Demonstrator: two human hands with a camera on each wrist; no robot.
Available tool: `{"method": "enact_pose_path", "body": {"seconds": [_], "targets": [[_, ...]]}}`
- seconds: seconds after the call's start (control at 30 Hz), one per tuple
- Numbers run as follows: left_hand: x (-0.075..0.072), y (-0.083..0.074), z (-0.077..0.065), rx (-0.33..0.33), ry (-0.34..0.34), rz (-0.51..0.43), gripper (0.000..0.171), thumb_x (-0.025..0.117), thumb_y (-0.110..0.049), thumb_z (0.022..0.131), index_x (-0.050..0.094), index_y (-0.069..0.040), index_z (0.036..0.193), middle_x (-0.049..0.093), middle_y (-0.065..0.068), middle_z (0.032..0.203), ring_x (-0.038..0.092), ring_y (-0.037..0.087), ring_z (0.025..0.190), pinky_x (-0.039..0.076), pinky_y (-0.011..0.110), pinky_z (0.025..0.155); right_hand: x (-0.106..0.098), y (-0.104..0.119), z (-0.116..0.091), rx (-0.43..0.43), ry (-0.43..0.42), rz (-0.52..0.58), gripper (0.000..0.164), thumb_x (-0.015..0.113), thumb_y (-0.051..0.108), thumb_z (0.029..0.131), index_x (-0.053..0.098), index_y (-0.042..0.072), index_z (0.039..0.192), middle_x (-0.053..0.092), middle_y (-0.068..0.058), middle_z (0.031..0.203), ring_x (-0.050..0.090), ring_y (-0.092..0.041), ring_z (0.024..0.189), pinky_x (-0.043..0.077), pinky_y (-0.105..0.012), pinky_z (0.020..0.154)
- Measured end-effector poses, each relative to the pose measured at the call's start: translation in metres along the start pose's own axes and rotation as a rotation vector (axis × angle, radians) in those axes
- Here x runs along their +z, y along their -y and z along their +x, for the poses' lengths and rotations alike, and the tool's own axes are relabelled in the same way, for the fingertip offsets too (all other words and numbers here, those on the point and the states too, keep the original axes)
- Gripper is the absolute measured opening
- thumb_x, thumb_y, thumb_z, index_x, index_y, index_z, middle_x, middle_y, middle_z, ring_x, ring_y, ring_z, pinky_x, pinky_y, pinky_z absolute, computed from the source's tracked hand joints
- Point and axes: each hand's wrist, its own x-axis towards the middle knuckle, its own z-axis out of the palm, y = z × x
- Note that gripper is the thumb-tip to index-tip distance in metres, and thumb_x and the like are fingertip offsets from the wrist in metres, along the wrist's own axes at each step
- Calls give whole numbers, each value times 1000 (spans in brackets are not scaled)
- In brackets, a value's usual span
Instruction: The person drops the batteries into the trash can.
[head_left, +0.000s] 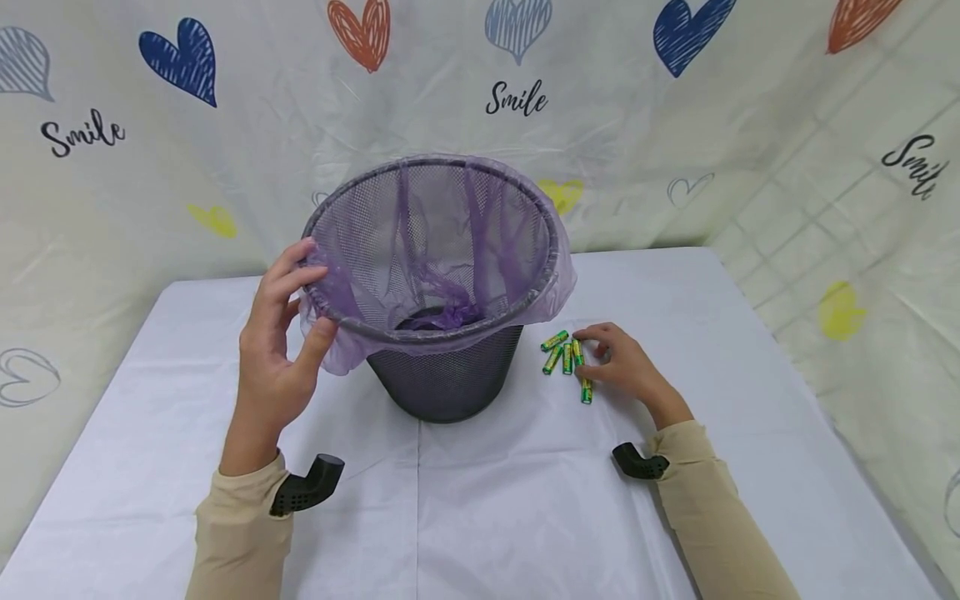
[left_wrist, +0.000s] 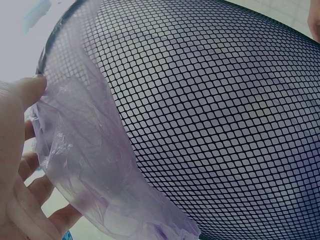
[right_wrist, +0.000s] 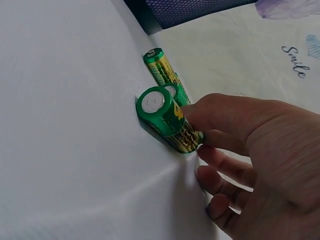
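A black wire-mesh trash can [head_left: 450, 383] stands on the table, lined with a thin purple plastic bag [head_left: 558, 287] folded over its rim. My left hand [head_left: 281, 342] grips the left side of the rim through the bag, its thumb in front and its fingertips over the edge. In the left wrist view, the bag [left_wrist: 95, 155] hangs loosely outside the mesh [left_wrist: 225, 100]. To the right of the can lies a small group of green and yellow batteries [head_left: 567, 359]. My right hand [head_left: 618, 362] pinches one battery [head_left: 577, 352] between thumb and index finger; another battery [right_wrist: 162, 112] lies nearest the right wrist camera.
A white cloth [head_left: 480, 517] with fold creases covers the table. Behind it hangs a pale curtain [head_left: 442, 108] printed with hearts and the word "Smile". A black wrist mount [head_left: 307, 485] sits on the left sleeve, another mount [head_left: 639, 462] on the right.
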Motion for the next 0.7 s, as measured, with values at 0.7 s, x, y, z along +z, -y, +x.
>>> {"method": "enact_pose_path", "body": {"seconds": [0.7], "targets": [[0, -1, 0, 3, 2, -9, 42, 55, -14, 88, 45, 15, 117, 39, 25, 138, 38, 31, 129, 41, 21, 86, -2, 1, -1, 52, -43, 39, 56, 75, 29, 73, 55, 16, 123, 57, -6, 116, 52, -21, 89, 38, -32, 73]]}}
